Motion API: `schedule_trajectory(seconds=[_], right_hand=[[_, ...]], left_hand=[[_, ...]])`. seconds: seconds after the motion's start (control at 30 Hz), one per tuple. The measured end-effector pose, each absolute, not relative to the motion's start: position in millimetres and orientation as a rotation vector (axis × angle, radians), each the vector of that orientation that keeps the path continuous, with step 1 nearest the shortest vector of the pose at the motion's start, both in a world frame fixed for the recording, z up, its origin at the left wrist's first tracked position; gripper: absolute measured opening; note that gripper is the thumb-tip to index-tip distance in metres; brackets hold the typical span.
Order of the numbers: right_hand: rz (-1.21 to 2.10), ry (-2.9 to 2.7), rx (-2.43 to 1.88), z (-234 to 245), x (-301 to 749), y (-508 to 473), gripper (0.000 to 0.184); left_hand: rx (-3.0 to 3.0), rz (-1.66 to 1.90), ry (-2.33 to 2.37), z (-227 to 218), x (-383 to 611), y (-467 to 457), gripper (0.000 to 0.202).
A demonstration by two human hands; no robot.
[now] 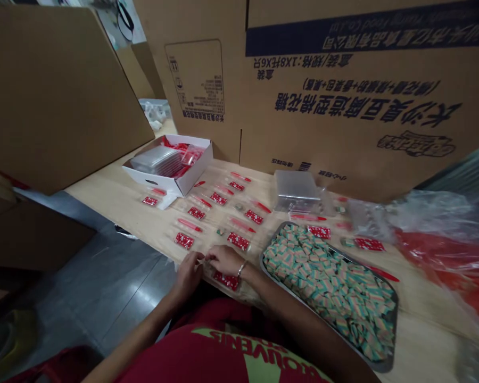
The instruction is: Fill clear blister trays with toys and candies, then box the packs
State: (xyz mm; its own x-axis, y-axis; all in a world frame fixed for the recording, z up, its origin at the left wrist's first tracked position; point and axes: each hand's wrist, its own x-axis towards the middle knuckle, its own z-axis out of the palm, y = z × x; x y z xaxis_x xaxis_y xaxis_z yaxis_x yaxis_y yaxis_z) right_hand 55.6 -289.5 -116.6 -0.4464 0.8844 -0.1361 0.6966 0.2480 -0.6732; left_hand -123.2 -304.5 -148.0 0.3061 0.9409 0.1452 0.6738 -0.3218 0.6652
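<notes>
My left hand and my right hand meet at the near edge of the wooden table, fingers pinched together on a small clear packet. A clear bag with a red patterned header lies just under my right wrist. Several more such small bags lie in rows across the table beyond my hands. A metal tray heaped with pastel striped candies sits to the right of my right forearm.
A white box with red-topped bags stands at the back left. A stack of clear bags lies by a large printed cardboard carton. Crumpled clear and red plastic sits at right. Another carton leans at left.
</notes>
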Motion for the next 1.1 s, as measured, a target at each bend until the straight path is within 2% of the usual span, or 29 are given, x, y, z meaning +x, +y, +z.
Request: schedule_trajectory(seconds=[0.23, 0.47, 0.57, 0.63, 0.7, 0.8, 0.93, 1.1], right_hand=[[0.930, -2.323, -1.577, -118, 37, -304, 0.023], [0.673, -2.336, -1.650, -124, 24, -318, 0.022], [0.662, -2.257, -1.716, -124, 20, -313, 0.031], [0.678, -2.226, -1.670, -120, 26, -313, 0.026], [0.662, -2.188, -1.597, -115, 46, -323, 0.016], [0.502, -1.957, -1.693, -106, 104, -361, 0.016], [0.311, -1.597, -2.061, -105, 183, -423, 0.021], [0.283, -1.651, -2.092, -120, 207, -450, 0.016]], left_hand=[[1.952, 0.831, 1.379, -160, -124, -305, 0.016], [1.724, 0.757, 1.292, -151, -130, -300, 0.038], [1.712, 0.767, 1.371, -154, -123, -298, 0.043], [1.736, 0.794, 1.489, -157, -117, -297, 0.044], [1.833, 0.780, 1.556, -159, -112, -295, 0.036], [2.122, 0.711, 1.462, -158, -108, -295, 0.022], [2.382, 0.600, 1.315, -152, -106, -298, 0.027], [2.216, 0.554, 1.425, -144, -101, -292, 0.028]])
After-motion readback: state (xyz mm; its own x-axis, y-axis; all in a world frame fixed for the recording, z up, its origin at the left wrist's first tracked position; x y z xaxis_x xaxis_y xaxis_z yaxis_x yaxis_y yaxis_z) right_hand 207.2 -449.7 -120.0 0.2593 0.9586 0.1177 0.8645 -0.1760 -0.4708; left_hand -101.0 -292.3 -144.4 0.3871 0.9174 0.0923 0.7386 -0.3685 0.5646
